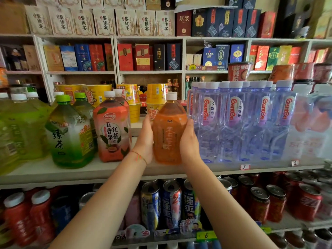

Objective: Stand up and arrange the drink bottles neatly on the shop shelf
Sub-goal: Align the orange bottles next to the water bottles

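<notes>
An orange tea bottle (169, 130) with a white cap stands upright on the white shelf (100, 169), held between both hands. My left hand (144, 142) presses its left side and my right hand (188, 142) its right side. To the left stands a passion-fruit black tea bottle (112, 130), then a green tea bottle (71, 133) with a green cap. A row of clear Ganten water bottles (233, 123) stands to the right, close to my right hand.
Yellow-green bottles (16, 130) fill the shelf's left end. Yellow instant noodle cups (133, 97) stand behind. Cans (170, 203) and red bottles (27, 216) fill the shelf below. Boxed liquor (140, 56) lines the back wall shelves.
</notes>
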### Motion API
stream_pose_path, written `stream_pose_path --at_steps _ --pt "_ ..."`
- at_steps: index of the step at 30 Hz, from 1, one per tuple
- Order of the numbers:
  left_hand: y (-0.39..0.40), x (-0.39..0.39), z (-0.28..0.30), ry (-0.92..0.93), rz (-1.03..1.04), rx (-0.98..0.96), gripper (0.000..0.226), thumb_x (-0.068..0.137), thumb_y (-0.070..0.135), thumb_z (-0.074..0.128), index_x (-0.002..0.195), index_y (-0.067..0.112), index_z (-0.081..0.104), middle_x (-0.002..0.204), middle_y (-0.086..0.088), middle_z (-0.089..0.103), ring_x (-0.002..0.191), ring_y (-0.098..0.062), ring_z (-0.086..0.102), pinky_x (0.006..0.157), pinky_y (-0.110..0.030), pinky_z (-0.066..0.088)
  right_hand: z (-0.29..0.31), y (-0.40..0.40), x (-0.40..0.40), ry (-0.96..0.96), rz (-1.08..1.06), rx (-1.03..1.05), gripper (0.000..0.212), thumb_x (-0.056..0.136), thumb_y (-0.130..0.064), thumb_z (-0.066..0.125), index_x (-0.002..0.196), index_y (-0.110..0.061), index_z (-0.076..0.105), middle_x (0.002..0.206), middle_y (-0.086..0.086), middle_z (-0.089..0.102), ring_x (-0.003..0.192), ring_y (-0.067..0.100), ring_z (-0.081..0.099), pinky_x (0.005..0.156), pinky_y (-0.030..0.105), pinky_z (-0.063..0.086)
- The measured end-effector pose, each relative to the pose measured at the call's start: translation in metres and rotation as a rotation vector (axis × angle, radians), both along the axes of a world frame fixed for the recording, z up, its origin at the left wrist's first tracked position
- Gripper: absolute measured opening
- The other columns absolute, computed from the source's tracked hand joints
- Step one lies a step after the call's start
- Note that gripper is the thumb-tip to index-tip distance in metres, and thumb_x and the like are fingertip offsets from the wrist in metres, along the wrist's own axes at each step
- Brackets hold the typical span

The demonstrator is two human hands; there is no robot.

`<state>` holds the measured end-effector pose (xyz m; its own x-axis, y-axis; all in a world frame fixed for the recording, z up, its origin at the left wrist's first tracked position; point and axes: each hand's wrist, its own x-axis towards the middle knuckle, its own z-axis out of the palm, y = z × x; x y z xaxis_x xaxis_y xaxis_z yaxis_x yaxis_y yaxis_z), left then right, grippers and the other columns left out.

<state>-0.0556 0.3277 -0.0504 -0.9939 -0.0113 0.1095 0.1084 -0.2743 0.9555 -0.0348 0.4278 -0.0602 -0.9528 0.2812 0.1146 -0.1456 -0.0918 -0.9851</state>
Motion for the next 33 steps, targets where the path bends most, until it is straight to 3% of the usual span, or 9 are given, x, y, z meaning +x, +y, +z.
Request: stream_pose_path --at_steps 5,9,12,14,18,22,29,31,33 --pt "0.005 -0.016 0.005 -0.07 -0.014 -0.024 0.066 0.102 0.064 0.025 0.083 0.024 0.074 0.076 -0.001 0.077 0.082 -0.02 0.07 0.071 -0.034 0.051 0.008 0.001 -0.01 -0.126 0.023 -0.137 0.075 0.094 -0.075 0.022 0.146 -0.026 0.046 0.137 0.008 0.059 0.127 0.031 0.054 0.113 0.054 0.037" --pt "0.009 -0.017 0.001 -0.08 0.002 0.017 0.064 0.101 0.064 0.026 0.084 0.024 0.073 0.078 -0.003 0.077 0.083 -0.023 0.07 0.076 -0.038 0.054 0.012 0.007 -0.012 -0.155 0.091 -0.207 0.061 0.099 -0.067 0.03 0.134 -0.024 0.055 0.119 0.007 0.069 0.107 0.026 0.064 0.106 0.048 0.044" --pt "0.008 -0.019 -0.003 -0.09 0.044 0.018 0.063 0.101 0.064 0.025 0.089 0.025 0.073 0.084 -0.005 0.078 0.091 -0.026 0.069 0.081 -0.041 0.054 0.013 0.008 -0.017 -0.165 0.103 -0.205 0.064 0.098 -0.067 0.032 0.135 -0.022 0.058 0.12 0.01 0.07 0.112 0.028 0.064 0.108 0.051 0.044" --pt "0.003 -0.025 -0.002 -0.079 0.049 0.001 0.06 0.103 0.059 0.027 0.082 0.024 0.071 0.072 -0.002 0.076 0.087 -0.026 0.069 0.076 -0.036 0.053 0.016 0.004 -0.02 -0.169 0.083 -0.189 0.068 0.098 -0.07 0.028 0.136 -0.022 0.058 0.118 0.01 0.07 0.112 0.029 0.064 0.109 0.052 0.043" --pt "-0.008 -0.036 0.008 -0.083 0.077 -0.019 0.059 0.105 0.043 0.034 0.061 0.02 0.065 0.05 0.002 0.067 0.052 -0.015 0.067 0.046 -0.02 0.049 0.016 -0.001 -0.032 -0.189 0.004 -0.211 0.064 0.099 -0.066 0.029 0.136 -0.022 0.058 0.119 0.008 0.07 0.111 0.028 0.064 0.106 0.048 0.046" --pt "-0.008 -0.042 0.008 -0.117 0.014 -0.001 0.06 0.101 0.049 0.036 0.061 0.02 0.069 0.062 -0.003 0.071 0.068 -0.021 0.065 0.066 -0.03 0.049 0.013 0.001 -0.042 -0.201 -0.024 -0.237 0.059 0.099 -0.065 0.029 0.123 -0.025 0.064 0.112 0.005 0.072 0.107 0.027 0.066 0.105 0.048 0.047" --pt "-0.008 -0.033 0.008 -0.141 -0.021 0.026 0.071 0.1 0.052 0.038 0.045 0.019 0.067 0.058 -0.001 0.068 0.055 -0.016 0.064 0.066 -0.029 0.048 0.015 0.0 -0.027 -0.195 0.089 -0.274 0.062 0.101 -0.062 0.029 0.141 -0.022 0.055 0.128 0.009 0.067 0.118 0.03 0.062 0.11 0.052 0.042" --pt "-0.006 -0.028 0.01 -0.148 -0.03 0.039 0.063 0.099 0.051 0.039 0.053 0.02 0.069 0.06 -0.002 0.068 0.057 -0.018 0.064 0.066 -0.029 0.048 0.013 0.002 -0.022 -0.176 0.091 -0.287 0.062 0.1 -0.062 0.03 0.14 -0.021 0.056 0.125 0.008 0.069 0.115 0.029 0.063 0.109 0.052 0.043" --pt "-0.004 -0.02 0.012 -0.154 -0.037 0.037 0.053 0.098 0.051 0.04 0.065 0.018 0.067 0.063 -0.003 0.069 0.061 -0.019 0.064 0.066 -0.028 0.048 0.012 0.008 -0.018 -0.16 0.07 -0.266 0.055 0.103 -0.056 0.028 0.131 -0.018 0.059 0.108 0.006 0.071 0.102 0.025 0.065 0.107 0.049 0.045"
